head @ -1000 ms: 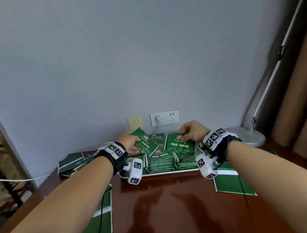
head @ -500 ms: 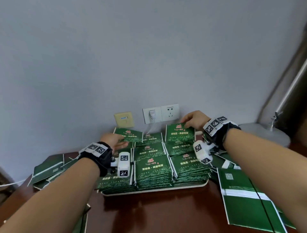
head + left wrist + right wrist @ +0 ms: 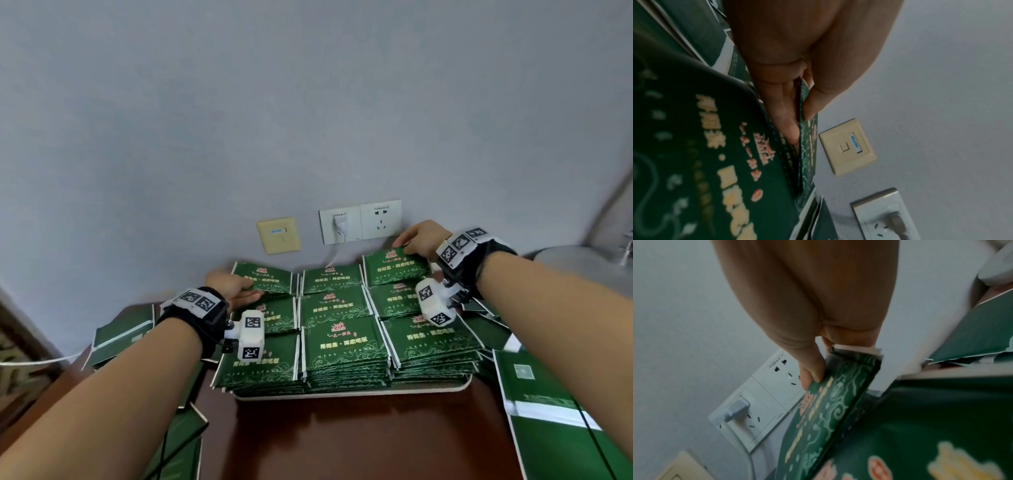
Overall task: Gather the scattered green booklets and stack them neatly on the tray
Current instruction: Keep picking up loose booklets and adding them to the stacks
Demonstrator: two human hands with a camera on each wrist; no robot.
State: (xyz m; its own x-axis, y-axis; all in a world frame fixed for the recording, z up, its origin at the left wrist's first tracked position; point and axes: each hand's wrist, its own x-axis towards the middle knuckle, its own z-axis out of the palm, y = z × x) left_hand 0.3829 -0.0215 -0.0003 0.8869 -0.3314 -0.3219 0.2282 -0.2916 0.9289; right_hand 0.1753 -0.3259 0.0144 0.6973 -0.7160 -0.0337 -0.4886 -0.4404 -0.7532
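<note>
The left hand [image 3: 236, 286] pinches a booklet [image 3: 263, 281] over the tray's [image 3: 349, 392] back-left stack; the right hand [image 3: 419, 240] pinches another [image 3: 394, 270] back-right, likely aligning both.

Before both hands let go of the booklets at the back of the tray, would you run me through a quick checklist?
1. Left hand grip on back-left booklet: ok, pinched between thumb and fingers.
2. Right hand grip on back-right booklet: ok, held at its far corner.
3. Back-left booklet square with its stack: not ok, skewed.
4. Tray stacks tidy: ok, three rows.
5. All booklets gathered: not ok, loose booklets lie off the tray.
6. Plug cable clear of the back row: cannot tell.
</note>
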